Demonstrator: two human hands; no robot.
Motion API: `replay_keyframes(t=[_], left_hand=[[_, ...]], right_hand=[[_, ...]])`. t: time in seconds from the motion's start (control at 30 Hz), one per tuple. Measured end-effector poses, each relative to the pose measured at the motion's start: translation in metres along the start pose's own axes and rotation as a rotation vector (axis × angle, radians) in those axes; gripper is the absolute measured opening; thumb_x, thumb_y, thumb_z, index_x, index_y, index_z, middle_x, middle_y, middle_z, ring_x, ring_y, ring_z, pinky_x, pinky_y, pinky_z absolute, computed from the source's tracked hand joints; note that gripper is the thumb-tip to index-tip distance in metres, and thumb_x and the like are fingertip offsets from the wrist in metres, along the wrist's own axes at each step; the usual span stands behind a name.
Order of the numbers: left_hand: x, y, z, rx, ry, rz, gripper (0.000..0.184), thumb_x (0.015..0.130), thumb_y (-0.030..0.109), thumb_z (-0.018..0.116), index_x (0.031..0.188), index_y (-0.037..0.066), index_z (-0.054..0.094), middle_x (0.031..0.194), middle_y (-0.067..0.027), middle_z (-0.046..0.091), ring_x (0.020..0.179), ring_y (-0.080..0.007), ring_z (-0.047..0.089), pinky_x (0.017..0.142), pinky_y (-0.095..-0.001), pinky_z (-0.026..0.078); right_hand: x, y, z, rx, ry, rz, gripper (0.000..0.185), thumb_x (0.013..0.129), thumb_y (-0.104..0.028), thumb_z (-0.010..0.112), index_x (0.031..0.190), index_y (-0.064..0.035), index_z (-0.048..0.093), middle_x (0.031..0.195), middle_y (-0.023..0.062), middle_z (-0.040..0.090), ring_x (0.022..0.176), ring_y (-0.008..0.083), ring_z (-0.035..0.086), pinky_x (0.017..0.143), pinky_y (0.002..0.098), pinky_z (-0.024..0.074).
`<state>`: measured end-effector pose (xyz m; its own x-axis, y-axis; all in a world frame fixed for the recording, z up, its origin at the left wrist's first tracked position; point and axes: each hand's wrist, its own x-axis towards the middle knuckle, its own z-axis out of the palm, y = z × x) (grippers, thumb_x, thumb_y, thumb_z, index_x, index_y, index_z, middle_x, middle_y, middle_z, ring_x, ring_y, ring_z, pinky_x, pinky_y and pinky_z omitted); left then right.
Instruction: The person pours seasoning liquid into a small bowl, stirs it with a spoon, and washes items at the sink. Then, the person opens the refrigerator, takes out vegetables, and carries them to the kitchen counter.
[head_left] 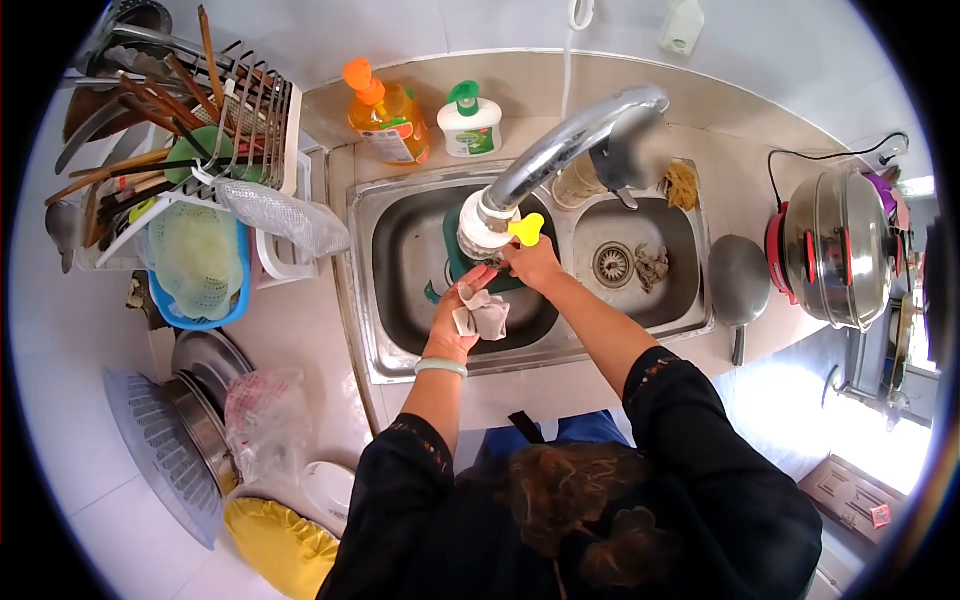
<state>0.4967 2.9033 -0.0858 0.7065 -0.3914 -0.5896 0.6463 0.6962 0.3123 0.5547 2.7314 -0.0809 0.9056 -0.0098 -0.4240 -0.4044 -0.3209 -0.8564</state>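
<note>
My left hand (452, 322) is palm up over the left sink bowl, holding a crumpled beige cloth (484, 314). Its fingertips reach under the white faucet head (487, 228). Close beside them, my right hand (532, 264) is closed just below the yellow lever (527, 229). The faucet head partly covers its fingertips, and what they hold cannot be made out. Beneath the hands, a dark green container (458, 255) sits in the left bowl, mostly hidden by the faucet and hands.
The double sink (362, 300) has a scrap of cloth (652, 267) by its right drain. Behind it stand an orange soap bottle (392, 118) and a white pump bottle (470, 125). A pan (738, 280) and steamer pot (835, 250) are right; a utensil rack (290, 130) is left.
</note>
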Motion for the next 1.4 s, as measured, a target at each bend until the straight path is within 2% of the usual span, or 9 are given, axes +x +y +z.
replay_keyframes(t=[0.07, 0.17, 0.27, 0.33, 0.5, 0.67, 0.8, 1.07, 1.4], left_hand=[[0.003, -0.001, -0.005, -0.017, 0.002, 0.012, 0.043, 0.097, 0.026, 0.031, 0.128, 0.001, 0.047, 0.135, -0.0183, 0.044, 0.105, -0.0305, 0.057, 0.088, -0.0428, 0.050], [-0.002, -0.002, -0.005, -0.046, -0.026, 0.015, 0.043, 0.096, 0.026, 0.033, 0.128, 0.002, 0.047, 0.134, -0.0185, 0.045, 0.104, -0.0310, 0.057, 0.087, -0.0430, 0.050], [-0.011, 0.001, -0.003, -0.082, -0.008, 0.011, 0.042, 0.095, 0.025, 0.035, 0.129, 0.003, 0.047, 0.134, -0.0184, 0.045, 0.103, -0.0321, 0.057, 0.086, -0.0440, 0.050], [-0.019, -0.001, -0.001, -0.178, -0.005, 0.021, 0.039, 0.095, 0.024, 0.041, 0.127, 0.003, 0.050, 0.131, -0.0190, 0.048, 0.089, -0.0282, 0.061, 0.078, -0.0453, 0.053], [-0.032, 0.000, -0.004, -0.262, -0.088, 0.065, 0.041, 0.094, 0.020, 0.043, 0.131, 0.003, 0.045, 0.129, -0.0183, 0.049, 0.091, -0.0288, 0.061, 0.080, -0.0423, 0.051], [-0.042, 0.005, -0.006, -0.319, -0.123, 0.075, 0.039, 0.096, 0.021, 0.039, 0.131, 0.004, 0.044, 0.126, -0.0118, 0.051, 0.095, -0.0233, 0.055, 0.083, -0.0427, 0.046], [-0.050, 0.011, 0.000, -0.312, -0.023, 0.112, 0.036, 0.096, 0.019, 0.041, 0.128, 0.004, 0.048, 0.122, -0.0135, 0.052, 0.090, -0.0246, 0.057, 0.082, -0.0440, 0.048], [-0.093, -0.006, -0.023, -0.337, -0.105, 0.144, 0.037, 0.094, 0.015, 0.045, 0.129, 0.005, 0.046, 0.120, -0.0143, 0.055, 0.085, -0.0285, 0.063, 0.076, -0.0445, 0.054], [-0.129, -0.014, -0.024, -0.296, -0.029, 0.140, 0.038, 0.095, 0.018, 0.046, 0.129, 0.002, 0.049, 0.120, -0.0169, 0.057, 0.094, -0.0266, 0.061, 0.086, -0.0410, 0.050]], right_hand=[[-0.003, -0.008, 0.002, 0.099, -0.020, 0.100, 0.010, 0.079, -0.012, 0.062, 0.086, -0.0041, 0.062, 0.079, 0.0148, 0.065, 0.074, 0.0347, 0.064, 0.073, 0.0388, 0.0514], [0.000, 0.014, 0.011, -0.534, 0.056, -0.080, 0.020, 0.076, -0.013, 0.066, 0.091, -0.0043, 0.058, 0.090, 0.0160, 0.063, 0.084, 0.0359, 0.062, 0.078, 0.0407, 0.0499], [0.010, 0.027, 0.013, -0.430, 0.131, -0.128, 0.027, 0.073, -0.015, 0.068, 0.095, -0.0056, 0.055, 0.099, 0.0180, 0.060, 0.091, 0.0384, 0.059, 0.084, 0.0413, 0.0473], [0.011, 0.023, 0.004, 0.216, 0.003, 0.117, 0.021, 0.083, -0.016, 0.063, 0.096, -0.0006, 0.056, 0.081, 0.0127, 0.062, 0.069, 0.0230, 0.064, 0.058, 0.0360, 0.0552], [0.000, -0.004, -0.012, 0.317, -0.066, 0.218, 0.023, 0.086, -0.021, 0.061, 0.090, 0.0016, 0.059, 0.074, 0.0069, 0.059, 0.057, 0.0134, 0.057, 0.050, 0.0284, 0.0533], [0.001, -0.006, 0.009, 0.123, 0.157, 0.119, 0.018, 0.085, -0.018, 0.058, 0.092, -0.0018, 0.061, 0.075, 0.0107, 0.064, 0.061, 0.0211, 0.063, 0.057, 0.0304, 0.0544], [-0.003, 0.002, 0.022, -0.736, 0.025, -0.045, 0.045, 0.077, -0.012, 0.061, 0.121, -0.0042, 0.052, 0.103, 0.0178, 0.063, 0.090, 0.0334, 0.062, 0.084, 0.0354, 0.0492], [0.002, 0.021, 0.005, 0.477, -0.105, 0.311, 0.034, 0.090, -0.010, 0.052, 0.123, -0.0018, 0.052, 0.102, 0.0109, 0.063, 0.093, 0.0203, 0.062, 0.077, 0.0309, 0.0497], [0.003, 0.025, 0.005, 0.386, -0.028, 0.201, 0.041, 0.083, -0.010, 0.060, 0.122, -0.0004, 0.052, 0.090, 0.0089, 0.063, 0.077, 0.0149, 0.061, 0.068, 0.0259, 0.0483]])
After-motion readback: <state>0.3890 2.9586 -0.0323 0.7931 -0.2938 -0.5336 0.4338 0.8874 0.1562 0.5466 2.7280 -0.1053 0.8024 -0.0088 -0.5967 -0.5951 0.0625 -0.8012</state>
